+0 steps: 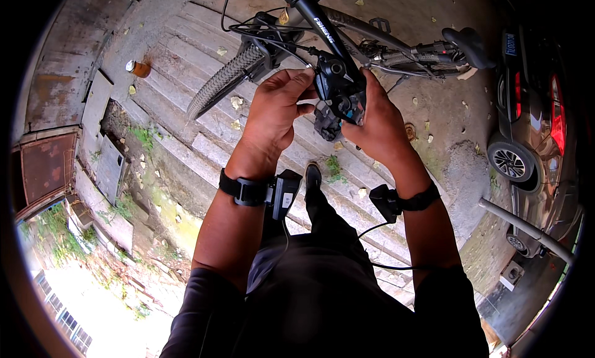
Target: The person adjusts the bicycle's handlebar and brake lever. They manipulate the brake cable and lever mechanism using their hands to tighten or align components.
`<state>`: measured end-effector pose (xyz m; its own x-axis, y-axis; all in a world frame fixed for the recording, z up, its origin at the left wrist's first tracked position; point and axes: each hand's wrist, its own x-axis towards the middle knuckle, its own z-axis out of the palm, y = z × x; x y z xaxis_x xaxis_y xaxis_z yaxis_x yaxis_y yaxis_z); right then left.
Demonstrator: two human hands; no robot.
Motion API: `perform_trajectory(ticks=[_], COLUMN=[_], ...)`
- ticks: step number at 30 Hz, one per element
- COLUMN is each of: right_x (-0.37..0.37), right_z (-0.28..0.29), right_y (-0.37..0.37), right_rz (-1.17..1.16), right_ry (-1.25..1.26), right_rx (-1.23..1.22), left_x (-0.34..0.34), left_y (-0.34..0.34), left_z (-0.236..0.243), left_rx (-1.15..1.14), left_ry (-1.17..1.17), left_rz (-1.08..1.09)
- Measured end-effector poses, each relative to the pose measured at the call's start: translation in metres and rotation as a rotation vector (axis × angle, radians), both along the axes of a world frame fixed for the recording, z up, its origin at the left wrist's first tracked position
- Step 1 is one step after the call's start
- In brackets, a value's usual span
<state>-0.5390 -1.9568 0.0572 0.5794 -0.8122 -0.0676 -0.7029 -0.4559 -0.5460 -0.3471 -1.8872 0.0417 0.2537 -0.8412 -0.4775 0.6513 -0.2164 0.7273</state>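
A bicycle handlebar (322,25) slants down in front of me, with a black shifter and brake lever unit (332,70) at its near end. My left hand (276,107) is at the unit's left side, thumb and forefinger pinched where a thin cable (291,46) meets it. Around the unit's right side, my right hand (379,122) is closed, its thumb low and its fingers partly hidden behind. Just below the unit, a dark crumpled bundle (327,124) shows; its kind is unclear.
Beyond the bar stand the bicycle's front tyre (226,79), frame and saddle (469,47). An orange-brown can (137,69) lies on slatted concrete at left. A parked car (539,135) and a grey pole (527,230) are at right. Cabled devices (285,194) are strapped to my wrists.
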Motion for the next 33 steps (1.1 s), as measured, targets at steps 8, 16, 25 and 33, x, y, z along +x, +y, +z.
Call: perform_trajectory(ticks=[8,16,25,33], right_x=[0.0,-0.002,0.001,-0.001], right_z=[-0.002,-0.003,0.005,0.001], right_y=[0.0,0.0,0.001,-0.002], right_rz=[-0.005,-0.018,-0.043,-0.009], right_ry=[-0.025,-0.048,-0.028,-0.05], right_rx=[-0.006,-0.011,0.074,0.049], left_x=[0.005,0.002,0.001,0.005], left_y=[0.001,0.0,0.001,0.0], left_z=[-0.002,-0.002,-0.014,-0.007], left_rx=[0.009,-0.017,-0.051,-0.057], left_ry=[0.01,0.071,0.073,0.067], left_rz=[-0.015,-0.016,-0.02,0.034])
